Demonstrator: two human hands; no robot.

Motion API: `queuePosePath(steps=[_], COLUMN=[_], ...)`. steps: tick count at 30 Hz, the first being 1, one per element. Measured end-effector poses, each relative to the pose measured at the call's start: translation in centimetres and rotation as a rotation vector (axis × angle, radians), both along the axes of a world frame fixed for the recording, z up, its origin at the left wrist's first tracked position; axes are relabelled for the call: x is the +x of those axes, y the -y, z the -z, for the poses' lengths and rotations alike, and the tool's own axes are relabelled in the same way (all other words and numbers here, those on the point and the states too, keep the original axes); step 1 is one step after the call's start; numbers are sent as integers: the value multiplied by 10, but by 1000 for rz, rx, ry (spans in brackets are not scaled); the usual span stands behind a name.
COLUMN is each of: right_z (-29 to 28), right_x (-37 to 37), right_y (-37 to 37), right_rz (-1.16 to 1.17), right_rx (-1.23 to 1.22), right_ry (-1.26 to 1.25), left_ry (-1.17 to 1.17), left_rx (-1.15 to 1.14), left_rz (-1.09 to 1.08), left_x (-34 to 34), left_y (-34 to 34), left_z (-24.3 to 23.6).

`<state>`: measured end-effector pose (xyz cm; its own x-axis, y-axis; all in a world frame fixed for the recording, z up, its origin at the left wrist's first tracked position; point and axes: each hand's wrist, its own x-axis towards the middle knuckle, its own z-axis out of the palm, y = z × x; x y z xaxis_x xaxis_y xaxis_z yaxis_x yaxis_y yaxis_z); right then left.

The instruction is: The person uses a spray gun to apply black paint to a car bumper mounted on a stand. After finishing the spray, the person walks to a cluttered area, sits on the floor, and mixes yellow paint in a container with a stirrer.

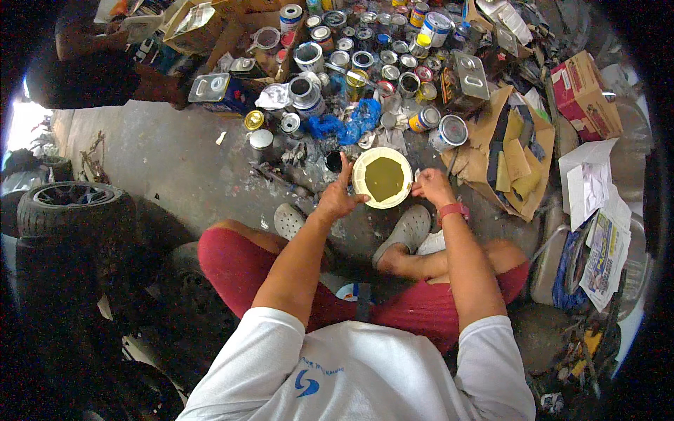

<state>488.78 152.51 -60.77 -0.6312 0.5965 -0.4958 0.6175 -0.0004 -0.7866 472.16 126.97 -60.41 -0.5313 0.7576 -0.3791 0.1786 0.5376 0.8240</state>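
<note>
A round cream-coloured tub (pixel 359 184) stands on the floor in front of me, with olive-green liquid (pixel 385 177) inside. My left hand (pixel 339 195) is at the tub's left side, its fingers spread and the thumb against the near rim. At the right rim is my right hand (pixel 435 188), with its fingers closed together. A small white bit (pixel 418 174) shows at those fingertips; I cannot make out what it is. A dark, open cup (pixel 334 161) sits just beyond my left fingers.
Several paint cans (pixel 449 132) crowd the floor beyond the tub, with crumpled blue plastic (pixel 361 121) among them. An open cardboard box (pixel 516 158) lies at the right. On the left are a wheel with tyre (pixel 74 207) and another person (pixel 91 70).
</note>
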Motion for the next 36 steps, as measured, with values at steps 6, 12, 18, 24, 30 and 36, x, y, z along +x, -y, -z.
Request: queuePosePath(steps=[6, 12, 18, 24, 30, 36], right_z=[-35, -28, -45, -57, -53, -73], right_x=[-15, -24, -32, -59, -91, -95], right_y=[18, 24, 10, -6, 30, 78], right_rz=[-475, -545, -396, 145, 164, 143], right_rx=[825, 845, 747, -28, -213, -407], right_ry=[182, 320, 258, -112, -495, -570], left_ry=[-433, -592, -642, -661, -507, -370], left_rx=[-104, -183, -344, -297, -356, -73], left_rz=[147, 274, 326, 304, 321, 185], left_x=[1, 8, 7, 8, 6, 1], left_y=[-10, -20, -21, -21, -20, -8], left_z=[-13, -20, -20, -23, -26, -23])
